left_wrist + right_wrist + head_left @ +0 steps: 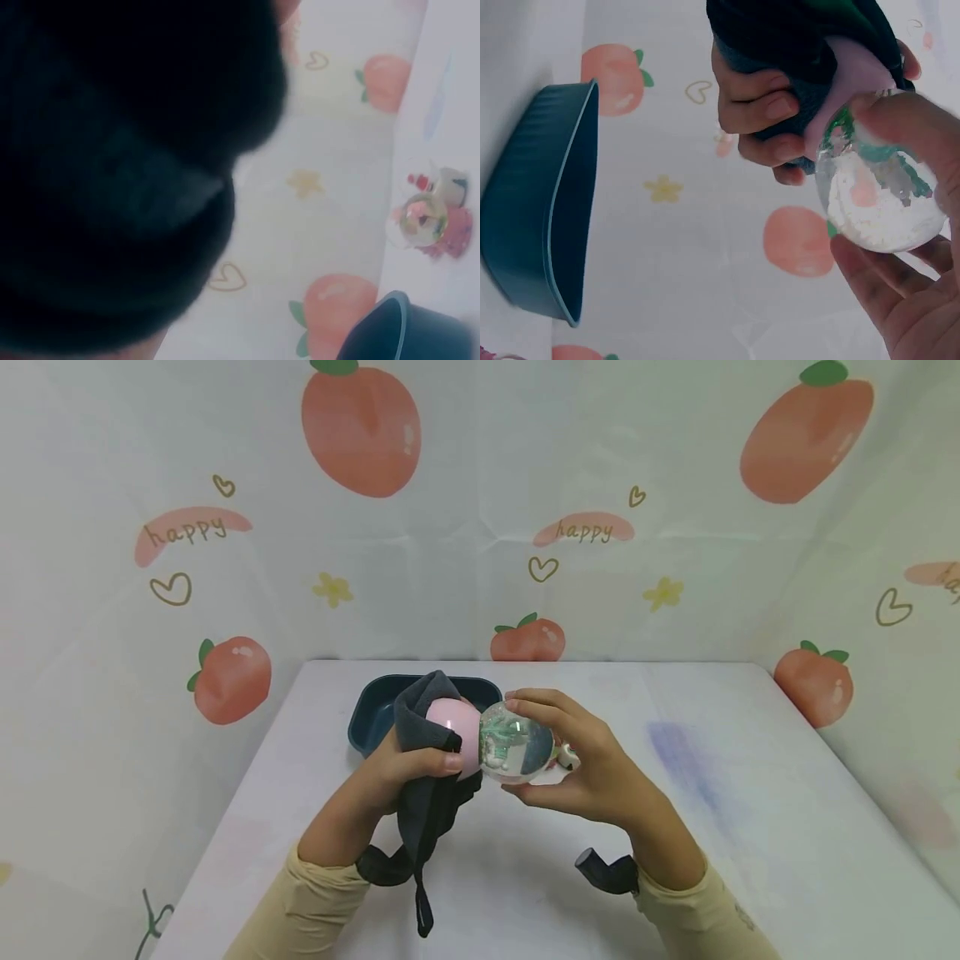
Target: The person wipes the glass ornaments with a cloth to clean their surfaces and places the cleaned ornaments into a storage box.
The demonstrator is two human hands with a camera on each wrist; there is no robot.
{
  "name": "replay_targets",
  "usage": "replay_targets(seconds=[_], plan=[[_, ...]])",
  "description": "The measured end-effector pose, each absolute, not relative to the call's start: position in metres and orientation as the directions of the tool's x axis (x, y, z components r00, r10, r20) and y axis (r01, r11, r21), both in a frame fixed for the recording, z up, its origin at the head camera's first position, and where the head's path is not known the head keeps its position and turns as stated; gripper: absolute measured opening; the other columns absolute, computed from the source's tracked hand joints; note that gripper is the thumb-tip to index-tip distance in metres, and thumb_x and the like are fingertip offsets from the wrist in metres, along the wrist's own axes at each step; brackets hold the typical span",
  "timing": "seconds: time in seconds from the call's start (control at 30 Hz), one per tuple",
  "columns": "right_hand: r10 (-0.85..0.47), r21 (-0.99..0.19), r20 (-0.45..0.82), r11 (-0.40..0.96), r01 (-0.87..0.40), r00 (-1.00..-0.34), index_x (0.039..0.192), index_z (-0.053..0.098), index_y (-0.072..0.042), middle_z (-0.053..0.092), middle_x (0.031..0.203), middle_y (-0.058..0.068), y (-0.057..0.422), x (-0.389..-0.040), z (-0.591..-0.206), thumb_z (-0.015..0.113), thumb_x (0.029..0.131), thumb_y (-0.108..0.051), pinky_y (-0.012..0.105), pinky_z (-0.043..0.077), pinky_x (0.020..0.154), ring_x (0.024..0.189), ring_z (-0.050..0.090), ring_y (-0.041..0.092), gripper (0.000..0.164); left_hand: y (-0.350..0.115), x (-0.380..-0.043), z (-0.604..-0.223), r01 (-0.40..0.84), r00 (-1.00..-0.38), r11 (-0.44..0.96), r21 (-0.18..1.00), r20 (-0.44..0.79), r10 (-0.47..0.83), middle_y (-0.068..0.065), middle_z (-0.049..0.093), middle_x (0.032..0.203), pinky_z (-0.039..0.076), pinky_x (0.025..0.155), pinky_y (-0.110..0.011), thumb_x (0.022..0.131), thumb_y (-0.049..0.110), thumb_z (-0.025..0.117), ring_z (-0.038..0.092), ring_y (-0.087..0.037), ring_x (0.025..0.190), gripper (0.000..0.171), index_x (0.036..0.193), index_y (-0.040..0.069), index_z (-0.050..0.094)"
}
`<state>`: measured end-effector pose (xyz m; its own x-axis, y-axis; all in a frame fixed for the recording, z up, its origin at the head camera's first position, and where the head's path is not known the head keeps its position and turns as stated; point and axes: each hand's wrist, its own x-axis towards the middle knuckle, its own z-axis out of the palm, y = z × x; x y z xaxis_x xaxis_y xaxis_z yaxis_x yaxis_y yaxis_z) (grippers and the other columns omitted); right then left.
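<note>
A snow globe [510,745] with a pink base [461,727] lies on its side in the air between both hands. My left hand [408,767] grips the base through a dark grey cloth [415,720], its thumb against the pink part; a loose end of cloth hangs below. My right hand [592,764] holds the clear ball, fingers over the top and thumb under it in the head view. White flakes and green and silvery shapes show inside the ball [877,202] in the right wrist view. Dark cloth blocks much of the left wrist view.
Behind the left hand stands a dark teal bin [367,727] on the white table [540,893]. Small figurines and another little globe [425,219] are on the table, partly hidden behind the right hand in the head view. A printed fabric backdrop [450,568] encloses the table.
</note>
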<state>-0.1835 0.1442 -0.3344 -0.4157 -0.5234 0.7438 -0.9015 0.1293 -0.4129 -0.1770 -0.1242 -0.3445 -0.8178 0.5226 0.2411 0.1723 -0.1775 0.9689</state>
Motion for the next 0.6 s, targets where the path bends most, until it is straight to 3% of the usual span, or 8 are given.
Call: replay_targets(seconds=[0.33, 0.6], plan=[[-0.537, -0.308, 0.765, 0.179, -0.934, -0.355, 0.142, 0.060, -0.007, 0.058, 0.145, 0.020, 0.1429, -0.1785, -0.3319, 0.093, 0.070, 0.005, 0.021, 0.054, 0.101, 0.132, 0.059, 0.029, 0.080, -0.1224, -0.1766, -0.3431, 0.172, -0.814, -0.225, 0.959, 0.267, 0.516, -0.004, 0.067, 0.108, 0.063, 0.080, -0.035, 0.091, 0.026, 0.069, 0.068, -0.015, 0.090, 0.050, 0.132, 0.002, 0.053], [-0.503, -0.318, 0.782, 0.186, -0.930, -0.368, 0.139, 0.062, -0.004, 0.062, 0.139, 0.017, 0.1424, -0.1804, -0.3325, 0.099, 0.063, -0.002, 0.021, 0.054, 0.101, 0.124, 0.064, 0.026, 0.084, -0.1215, -0.1774, -0.3433, 0.136, -0.829, -0.196, 0.971, 0.220, 0.515, -0.007, 0.062, 0.117, 0.063, 0.087, -0.035, 0.089, 0.032, 0.076, 0.068, -0.018, 0.098, 0.067, 0.140, -0.002, 0.047]])
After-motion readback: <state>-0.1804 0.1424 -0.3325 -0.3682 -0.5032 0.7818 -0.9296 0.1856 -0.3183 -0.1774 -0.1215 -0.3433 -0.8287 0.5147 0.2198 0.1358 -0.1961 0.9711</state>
